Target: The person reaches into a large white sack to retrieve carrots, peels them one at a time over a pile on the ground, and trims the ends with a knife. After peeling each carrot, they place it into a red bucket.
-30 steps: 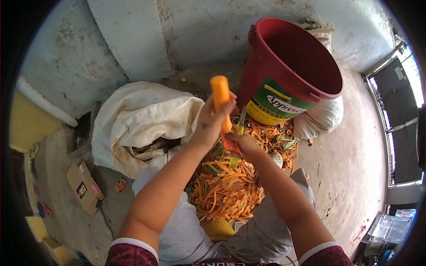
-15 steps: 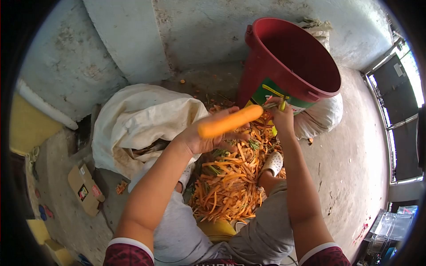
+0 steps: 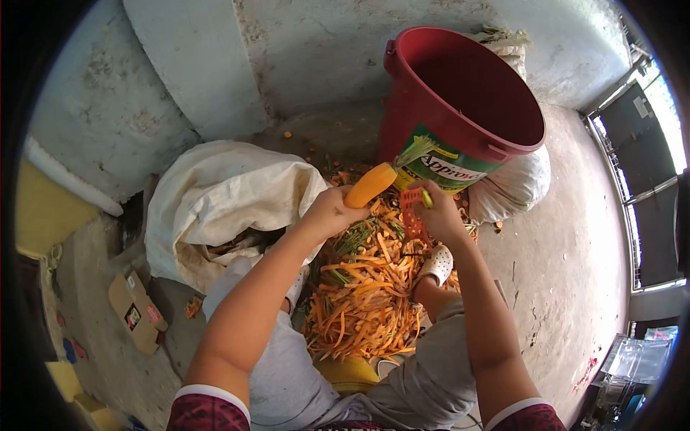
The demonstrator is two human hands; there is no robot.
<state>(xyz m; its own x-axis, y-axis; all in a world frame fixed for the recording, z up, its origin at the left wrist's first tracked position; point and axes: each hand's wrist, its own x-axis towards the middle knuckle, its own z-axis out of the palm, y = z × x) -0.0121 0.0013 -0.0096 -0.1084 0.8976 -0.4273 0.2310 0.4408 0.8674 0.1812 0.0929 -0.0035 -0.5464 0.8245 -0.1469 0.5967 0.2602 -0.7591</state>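
Note:
My left hand (image 3: 332, 213) is closed around the lower end of a peeled orange carrot (image 3: 371, 187). Its short green leaf stubs point up and away, toward the big red bin. Just right of the carrot, my right hand (image 3: 440, 215) grips a peeler (image 3: 413, 207) with a red, hole-patterned body and a yellow-green part. A gap separates the peeler from the carrot. Below both hands, a heap of orange peelings (image 3: 363, 302) mixed with green stalks covers the floor between my feet.
A tall red bin (image 3: 460, 108) stands ahead on the right, a filled white sack (image 3: 514, 188) beside it. An open white sack (image 3: 230, 179) slumps at the left. Flattened cardboard (image 3: 136, 312) lies on the concrete floor. My right clog (image 3: 435, 266) borders the heap.
The carrot has turned from lying across my open left palm to tilting upward in a closed grip, leafy end away. My right hand has moved down and slightly left, showing the peeler.

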